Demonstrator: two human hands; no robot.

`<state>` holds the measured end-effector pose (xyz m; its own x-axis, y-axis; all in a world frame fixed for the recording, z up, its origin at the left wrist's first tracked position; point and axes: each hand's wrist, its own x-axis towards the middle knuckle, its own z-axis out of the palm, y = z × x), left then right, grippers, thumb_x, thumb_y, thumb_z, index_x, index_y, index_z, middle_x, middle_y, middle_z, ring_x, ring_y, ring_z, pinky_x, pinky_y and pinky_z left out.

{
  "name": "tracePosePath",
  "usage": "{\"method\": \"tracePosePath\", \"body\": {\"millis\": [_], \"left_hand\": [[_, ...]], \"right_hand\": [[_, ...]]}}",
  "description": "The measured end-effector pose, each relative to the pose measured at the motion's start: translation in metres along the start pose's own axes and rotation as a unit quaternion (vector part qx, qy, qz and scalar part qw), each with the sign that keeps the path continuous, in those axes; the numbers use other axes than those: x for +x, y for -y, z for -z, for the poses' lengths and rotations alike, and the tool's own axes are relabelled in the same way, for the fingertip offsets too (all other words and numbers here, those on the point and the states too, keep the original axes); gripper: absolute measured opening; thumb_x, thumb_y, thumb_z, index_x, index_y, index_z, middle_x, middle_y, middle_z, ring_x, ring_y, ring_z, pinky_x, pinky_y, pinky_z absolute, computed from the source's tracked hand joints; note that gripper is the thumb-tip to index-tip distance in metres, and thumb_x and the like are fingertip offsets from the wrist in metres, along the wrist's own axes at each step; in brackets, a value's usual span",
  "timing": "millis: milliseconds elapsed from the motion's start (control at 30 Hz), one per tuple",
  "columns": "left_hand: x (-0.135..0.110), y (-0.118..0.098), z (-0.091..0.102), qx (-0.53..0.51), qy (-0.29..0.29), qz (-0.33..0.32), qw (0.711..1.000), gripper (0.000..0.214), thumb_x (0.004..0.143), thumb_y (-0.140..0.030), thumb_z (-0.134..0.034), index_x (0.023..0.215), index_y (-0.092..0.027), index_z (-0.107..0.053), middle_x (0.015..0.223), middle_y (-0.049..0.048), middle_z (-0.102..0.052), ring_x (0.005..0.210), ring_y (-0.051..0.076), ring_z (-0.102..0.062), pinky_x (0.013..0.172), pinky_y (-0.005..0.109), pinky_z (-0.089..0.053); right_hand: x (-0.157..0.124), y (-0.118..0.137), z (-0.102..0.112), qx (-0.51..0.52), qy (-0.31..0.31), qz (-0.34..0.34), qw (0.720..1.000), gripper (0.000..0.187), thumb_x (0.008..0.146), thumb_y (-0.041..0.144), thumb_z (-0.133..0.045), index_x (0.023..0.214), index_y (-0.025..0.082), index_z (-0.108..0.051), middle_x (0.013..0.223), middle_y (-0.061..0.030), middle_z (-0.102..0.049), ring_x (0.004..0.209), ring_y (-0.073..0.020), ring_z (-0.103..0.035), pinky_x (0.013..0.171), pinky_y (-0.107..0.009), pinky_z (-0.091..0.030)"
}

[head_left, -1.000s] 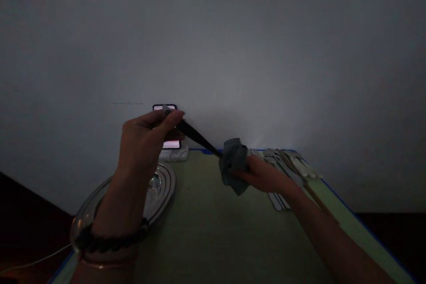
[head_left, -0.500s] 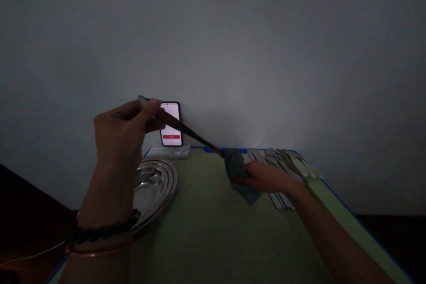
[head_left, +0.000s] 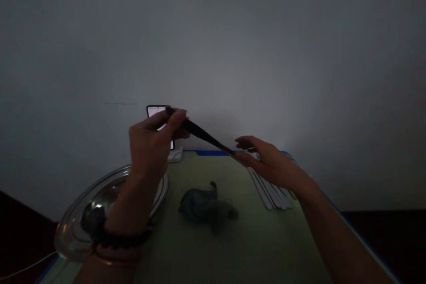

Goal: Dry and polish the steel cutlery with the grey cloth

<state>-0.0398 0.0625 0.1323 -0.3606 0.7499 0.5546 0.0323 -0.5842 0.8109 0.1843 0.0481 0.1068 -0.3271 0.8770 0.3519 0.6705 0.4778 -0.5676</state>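
In front of me, my left hand (head_left: 155, 137) pinches the upper end of a long, dark metal piece of cutlery (head_left: 201, 134). It slants down to the right, and its exact kind is too dim to tell. At its lower end is my right hand (head_left: 261, 157), with the thumb against it and the fingers spread apart above. A crumpled grey cloth (head_left: 203, 206) lies on the table below, slightly blurred, touched by neither hand.
A stack of round metal plates (head_left: 116, 175) sits at the left, partly behind my left forearm. A lit phone (head_left: 155, 110) leans at the wall beside a white object (head_left: 175, 155). Several flat cutlery handles (head_left: 269, 191) lie on the green table (head_left: 266, 239) at the right.
The cloth has left my right hand and is now on the table. My right hand has opened at the cutlery's lower end. My left hand and the cutlery have shifted right in view.
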Motion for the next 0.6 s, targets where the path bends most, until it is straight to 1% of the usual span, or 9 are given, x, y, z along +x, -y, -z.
{"method": "tracePosePath", "body": {"millis": [100,200,267,333,367,400,433,533,600], "left_hand": [[-0.010,0.017,-0.019,-0.055,0.039,0.053,0.996,0.019,0.069,-0.034,-0.070,0.076,-0.017,-0.069,0.064,-0.0022,-0.066,0.050,0.009,-0.061,0.052,0.021,-0.055],[-0.019,0.023,-0.032,-0.056,0.091,0.077,0.991,0.021,0.071,-0.034,-0.068,0.082,-0.016,-0.067,0.073,0.0002,-0.067,0.059,0.011,-0.064,0.060,0.024,-0.057],[-0.025,0.023,-0.036,-0.037,0.152,0.094,0.983,0.030,0.075,-0.034,-0.065,0.098,-0.016,-0.063,0.090,0.0050,-0.068,0.071,0.015,-0.067,0.066,0.029,-0.057],[-0.032,0.023,-0.041,0.008,0.223,0.101,0.970,0.044,0.078,-0.033,-0.060,0.118,-0.018,-0.050,0.110,0.0109,-0.062,0.086,0.020,-0.066,0.072,0.034,-0.056],[-0.036,0.024,-0.043,0.041,0.255,0.095,0.961,0.050,0.079,-0.033,-0.059,0.125,-0.018,-0.043,0.117,0.0130,-0.058,0.093,0.022,-0.063,0.075,0.036,-0.055],[-0.040,0.026,-0.045,0.082,0.286,0.083,0.951,0.055,0.080,-0.033,-0.058,0.129,-0.019,-0.037,0.123,0.0144,-0.054,0.100,0.023,-0.061,0.080,0.038,-0.053],[-0.046,0.029,-0.048,0.127,0.310,0.063,0.940,0.057,0.080,-0.034,-0.057,0.131,-0.019,-0.034,0.127,0.0149,-0.050,0.105,0.024,-0.057,0.085,0.039,-0.050],[-0.061,0.043,-0.055,0.232,0.369,-0.009,0.900,0.058,0.083,-0.035,-0.051,0.134,-0.019,-0.030,0.135,0.0159,-0.041,0.118,0.026,-0.047,0.093,0.043,-0.044],[-0.069,0.055,-0.058,0.297,0.404,-0.029,0.864,0.054,0.086,-0.035,-0.044,0.134,-0.015,-0.029,0.138,0.0175,-0.037,0.125,0.028,-0.038,0.098,0.045,-0.038]], "right_hand": [[0.002,0.003,-0.001,0.066,0.063,0.048,0.995,0.026,0.088,0.035,-0.043,0.101,0.018,-0.056,0.085,-0.0045,-0.067,0.075,-0.0130,-0.064,0.069,-0.026,-0.049],[0.003,-0.004,0.005,0.082,0.098,0.041,0.991,0.022,0.087,0.032,-0.044,0.088,0.016,-0.059,0.067,0.0001,-0.063,0.054,-0.0085,-0.058,0.055,-0.021,-0.046],[0.004,-0.017,0.015,0.071,0.078,0.014,0.994,0.021,0.085,0.033,-0.047,0.086,0.016,-0.060,0.069,-0.0011,-0.063,0.053,-0.0086,-0.057,0.054,-0.022,-0.045],[0.003,-0.033,0.028,0.053,0.010,-0.037,0.998,0.024,0.082,0.036,-0.051,0.088,0.015,-0.062,0.078,-0.0047,-0.064,0.055,-0.0100,-0.058,0.055,-0.023,-0.046],[0.003,-0.041,0.035,0.047,-0.028,-0.070,0.996,0.026,0.081,0.038,-0.052,0.087,0.015,-0.062,0.082,-0.0066,-0.064,0.057,-0.0111,-0.059,0.055,-0.024,-0.046],[0.002,-0.048,0.041,0.043,-0.055,-0.107,0.992,0.028,0.080,0.040,-0.052,0.086,0.014,-0.063,0.077,-0.0063,-0.064,0.057,-0.0123,-0.059,0.055,-0.024,-0.046],[0.001,-0.053,0.046,0.049,-0.062,-0.137,0.987,0.031,0.080,0.042,-0.051,0.086,0.014,-0.063,0.072,-0.0058,-0.064,0.057,-0.0133,-0.059,0.055,-0.025,-0.045],[0.000,-0.066,0.050,0.059,-0.016,-0.166,0.984,0.035,0.079,0.045,-0.050,0.085,0.013,-0.064,0.064,-0.0043,-0.064,0.057,-0.0146,-0.059,0.055,-0.025,-0.044],[0.002,-0.072,0.041,0.000,0.033,-0.150,0.988,0.035,0.080,0.044,-0.049,0.082,0.014,-0.065,0.066,-0.0043,-0.065,0.057,-0.0142,-0.057,0.053,-0.025,-0.042]]}}
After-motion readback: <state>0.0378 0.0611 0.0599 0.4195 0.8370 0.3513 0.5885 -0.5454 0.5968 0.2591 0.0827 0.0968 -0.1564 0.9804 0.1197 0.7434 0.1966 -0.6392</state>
